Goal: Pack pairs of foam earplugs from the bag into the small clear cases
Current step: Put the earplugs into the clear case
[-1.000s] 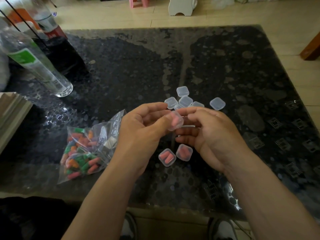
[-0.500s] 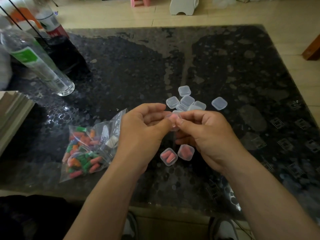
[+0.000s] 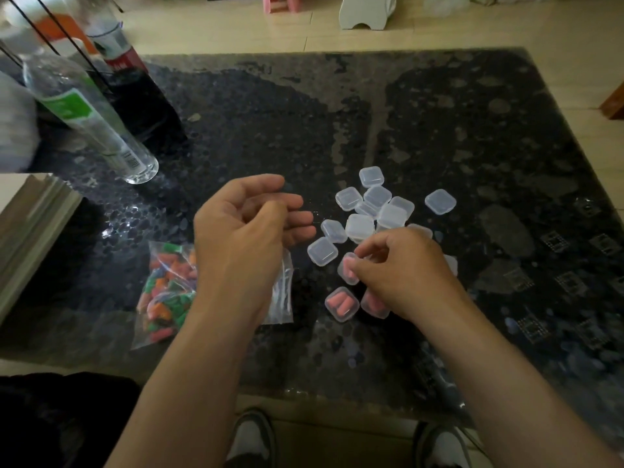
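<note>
Fingers (image 3: 364, 252) and thumb of the person's right hand (image 3: 405, 270) pinch a small clear square plastic case (image 3: 347, 274) with pink foam showing through its walls. They hold it at the near edge of a heap of empty clear cases (image 3: 371, 211) on a dark speckled glass table (image 3: 270, 123). I cannot tell whether the pinched case touches the tabletop. To the left of the heap the left hand (image 3: 243, 231) hangs in the air, its fingers (image 3: 297, 219) loosely curled and slightly apart, holding nothing. On the near side of the heap, just below the pinched case, lies a closed filled case (image 3: 341, 304) with two pink foam earplugs side by side inside it. Beside that lies a second filled case (image 3: 371, 305), partly hidden under the right hand. One lone empty case (image 3: 440, 201) sits just to the right of the heap, apart from the rest. Left of the heap and nearer the person lies a clear plastic bag of foam earplugs (image 3: 169, 288) in orange, green, pink and blue, with its right part covered by the left forearm. Well to the left of the heap and farther back stands a clear plastic bottle with a green label (image 3: 91, 119). A stack of pale sheets (image 3: 30, 224) lies at the far left. Nearest of all, below the table edge, is a pair of shoes (image 3: 253, 440).
</note>
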`<state>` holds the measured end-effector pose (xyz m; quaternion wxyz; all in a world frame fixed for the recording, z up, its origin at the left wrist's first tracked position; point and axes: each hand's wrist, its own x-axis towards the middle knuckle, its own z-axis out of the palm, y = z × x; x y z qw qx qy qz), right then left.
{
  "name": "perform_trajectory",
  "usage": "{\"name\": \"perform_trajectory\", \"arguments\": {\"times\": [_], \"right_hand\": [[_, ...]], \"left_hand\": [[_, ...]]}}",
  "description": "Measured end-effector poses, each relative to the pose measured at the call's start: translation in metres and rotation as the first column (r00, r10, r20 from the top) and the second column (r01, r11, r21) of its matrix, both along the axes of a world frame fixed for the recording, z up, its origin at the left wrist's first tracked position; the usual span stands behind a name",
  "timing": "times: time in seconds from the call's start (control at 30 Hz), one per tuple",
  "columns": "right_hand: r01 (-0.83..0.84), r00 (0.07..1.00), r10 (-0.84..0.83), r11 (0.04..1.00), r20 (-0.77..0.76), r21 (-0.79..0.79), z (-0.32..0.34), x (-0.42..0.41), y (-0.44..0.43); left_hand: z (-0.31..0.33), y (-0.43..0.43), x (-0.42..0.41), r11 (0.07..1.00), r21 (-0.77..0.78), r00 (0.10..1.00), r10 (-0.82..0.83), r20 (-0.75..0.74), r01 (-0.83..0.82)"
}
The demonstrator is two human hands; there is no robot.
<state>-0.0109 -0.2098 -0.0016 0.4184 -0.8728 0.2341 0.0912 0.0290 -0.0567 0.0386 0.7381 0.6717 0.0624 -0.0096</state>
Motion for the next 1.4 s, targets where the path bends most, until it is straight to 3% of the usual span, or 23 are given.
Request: {"name": "perform_trajectory", "arguments": {"times": [0.23, 0.37, 0.5, 0.63, 0.87, 0.93, 1.03, 1.13, 1.4], "right_hand": [[-0.097, 0.980, 0.072, 0.987, -0.187, -0.130, 0.016, 0.009, 0.016], [-0.123, 0.992, 0.120, 0.977, -0.027, -0.173, 0.019, 0.011, 0.030], [-0.204, 0.969, 0.196, 0.978, 0.152, 0.035, 0.024, 0.017, 0.058], [-0.235, 0.966, 0.219, 0.966, 0.139, 0.110, 0.013, 0.025, 0.087], [-0.233, 0.969, 0.248, 0.902, 0.006, 0.364, -0.001, 0.042, 0.120], [-0.257, 0.950, 0.308, 0.870, -0.056, 0.421, -0.006, 0.046, 0.127], [-0.306, 0.918, 0.387, 0.834, -0.091, 0.460, -0.009, 0.048, 0.135], [-0.433, 0.874, 0.484, 0.818, -0.045, 0.379, -0.011, 0.047, 0.140], [-0.584, 0.805, 0.593, 0.784, 0.021, 0.213, -0.013, 0.045, 0.150]], "left_hand": [[0.012, 0.044, 0.002, 0.987, 0.087, 0.988, 0.130, 0.088, -0.137], [0.000, 0.075, 0.004, 0.932, 0.295, 0.975, 0.183, 0.125, -0.213], [-0.010, 0.100, 0.007, 0.835, 0.510, 0.976, 0.137, 0.171, -0.207], [-0.020, 0.129, 0.007, 0.695, 0.692, 0.980, 0.103, 0.169, -0.193], [-0.035, 0.178, 0.006, 0.552, 0.834, 0.979, 0.168, -0.118, 0.006], [-0.040, 0.184, 0.005, 0.588, 0.801, 0.953, 0.165, -0.253, 0.111], [-0.044, 0.185, 0.005, 0.747, 0.645, 0.927, 0.110, -0.358, 0.161], [-0.051, 0.187, 0.006, 0.761, 0.623, 0.936, 0.062, -0.345, 0.180], [-0.057, 0.191, 0.006, 0.707, 0.684, 0.955, 0.041, -0.292, 0.179]]}}
